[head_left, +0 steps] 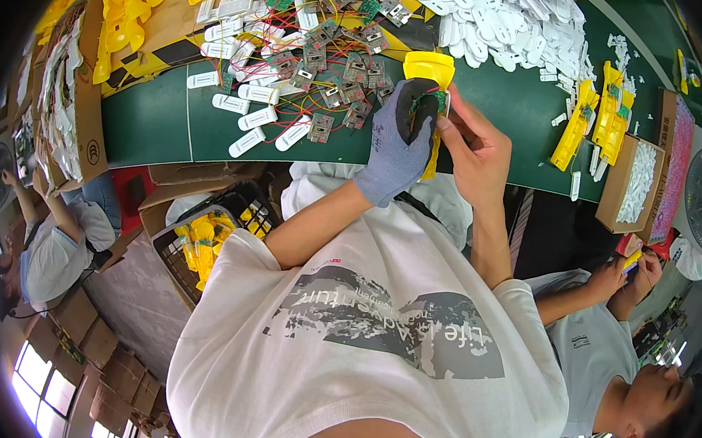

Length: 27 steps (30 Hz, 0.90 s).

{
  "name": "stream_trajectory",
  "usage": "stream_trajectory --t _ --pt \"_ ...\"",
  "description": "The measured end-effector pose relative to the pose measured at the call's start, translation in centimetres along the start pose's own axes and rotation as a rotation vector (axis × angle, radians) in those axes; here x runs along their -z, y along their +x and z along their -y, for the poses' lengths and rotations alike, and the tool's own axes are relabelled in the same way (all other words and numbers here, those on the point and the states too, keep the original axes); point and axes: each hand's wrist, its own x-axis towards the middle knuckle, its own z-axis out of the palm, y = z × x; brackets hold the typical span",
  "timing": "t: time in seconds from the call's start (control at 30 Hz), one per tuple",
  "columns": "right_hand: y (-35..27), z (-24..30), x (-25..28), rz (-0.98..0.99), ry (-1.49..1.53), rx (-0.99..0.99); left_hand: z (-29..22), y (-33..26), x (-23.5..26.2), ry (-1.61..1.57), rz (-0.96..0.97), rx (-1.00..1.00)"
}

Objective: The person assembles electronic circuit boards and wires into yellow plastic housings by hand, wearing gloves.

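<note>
My left hand [395,150], in a grey glove with a dark palm, is closed around a yellow plastic housing [429,66] held upright above the edge of the green table [154,124]. My bare right hand [474,150] grips the same housing from the right, fingertips pressing at a small green circuit board [438,100] with thin wires set in it. The lower part of the housing is hidden between my hands.
A heap of circuit boards with red and yellow wires [333,63] and white plastic pieces [248,118] lies behind my hands. More white pieces [503,18] are piled at the back right. Yellow housings [573,129], a cardboard box of white parts [634,182], a black crate of yellow parts [203,241]. Co-workers' hands [632,271] and another person [52,251] flank me.
</note>
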Motion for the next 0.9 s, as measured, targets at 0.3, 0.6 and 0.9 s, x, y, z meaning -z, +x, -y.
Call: stream_trajectory --t 0.3,0.6,0.9 --pt "-0.6 -0.9 -0.5 -0.047 0.154 0.057 0.8 -0.5 0.0 -0.070 -0.016 -0.053" --pt "-0.6 0.1 -0.3 -0.057 -0.217 0.281 0.3 -0.7 0.2 0.058 0.008 -0.154" --pt "-1.0 2.2 -3.2 0.219 -0.018 0.369 -1.2 -3.2 7.0 0.107 -0.085 -0.216"
